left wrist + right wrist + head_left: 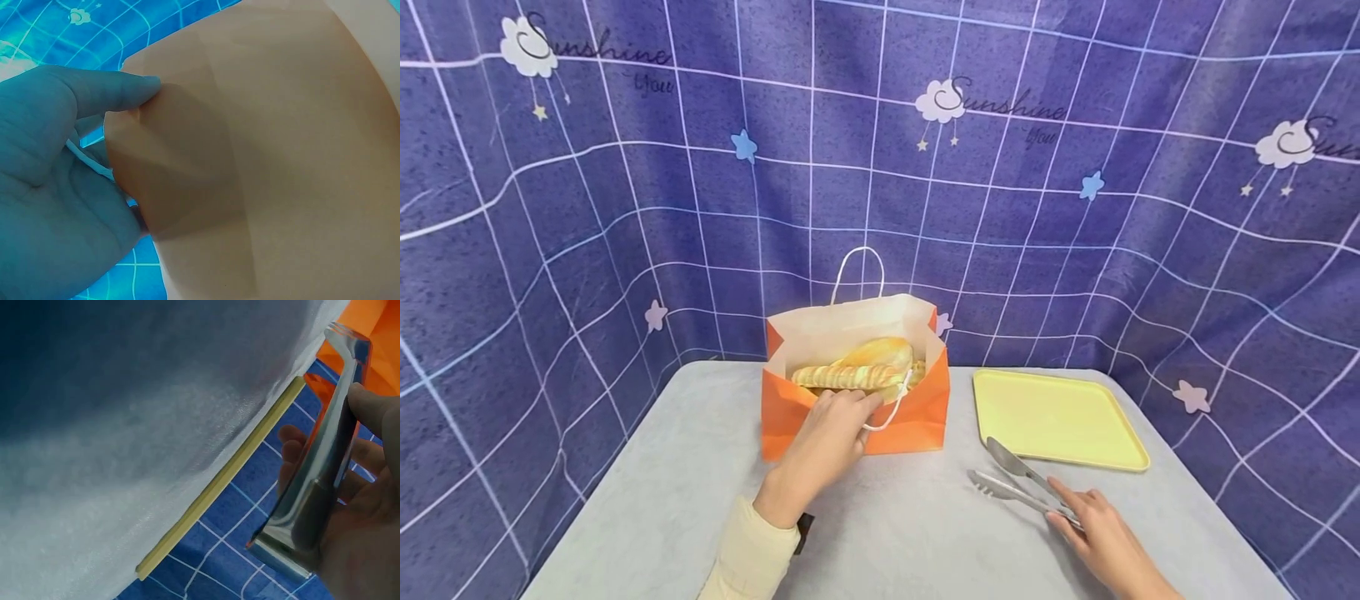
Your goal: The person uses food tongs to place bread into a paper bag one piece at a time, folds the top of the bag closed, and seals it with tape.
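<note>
An orange paper bag stands upright on the table, its white-lined mouth open. Inside lie a long ridged bread and a rounder golden loaf behind it. At the bag's front rim, my left hand pinches the paper, fingers over the edge; in the left wrist view the thumb presses on the bag's wall. The front cord handle hangs beside those fingers. My right hand holds metal tongs by their arms, their tips spread apart above the table and holding nothing.
A yellow tray lies at the back right, just beyond the tongs' tips. The grey table is backed by a purple gridded curtain. A second cord handle rises from the bag's back edge.
</note>
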{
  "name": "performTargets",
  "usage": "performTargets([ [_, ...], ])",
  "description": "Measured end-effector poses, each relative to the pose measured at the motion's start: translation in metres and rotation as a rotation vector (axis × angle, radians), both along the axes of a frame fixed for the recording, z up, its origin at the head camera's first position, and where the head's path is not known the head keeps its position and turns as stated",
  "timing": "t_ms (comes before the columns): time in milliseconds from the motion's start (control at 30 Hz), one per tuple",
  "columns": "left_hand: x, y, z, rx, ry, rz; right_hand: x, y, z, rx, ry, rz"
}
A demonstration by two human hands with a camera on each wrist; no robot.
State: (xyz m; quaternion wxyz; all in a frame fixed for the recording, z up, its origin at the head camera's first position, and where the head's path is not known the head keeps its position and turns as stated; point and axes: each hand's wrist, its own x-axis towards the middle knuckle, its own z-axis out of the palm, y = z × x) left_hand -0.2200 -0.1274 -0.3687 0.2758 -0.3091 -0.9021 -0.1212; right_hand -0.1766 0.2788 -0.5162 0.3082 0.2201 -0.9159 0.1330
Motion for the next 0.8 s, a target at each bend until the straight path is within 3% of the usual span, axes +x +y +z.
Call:
performTargets([
  [433, -0.002, -0.007, -0.002, -0.002, 0.018, 0.016, -0.008, -0.002, -0.002, -0.003, -0.155, -0.03],
  [633, 0.004, -0.013, -0.009, 0.032, 0.006, 0.028, -0.001, -0.008, 0.003, 0.021, -0.068, -0.014],
  [800, 0.025, -0.02, -0.008, 0.107, 0.0, 0.096, 0.008, -0.022, 0.023, 0.039, 0.038, 0.011],
])
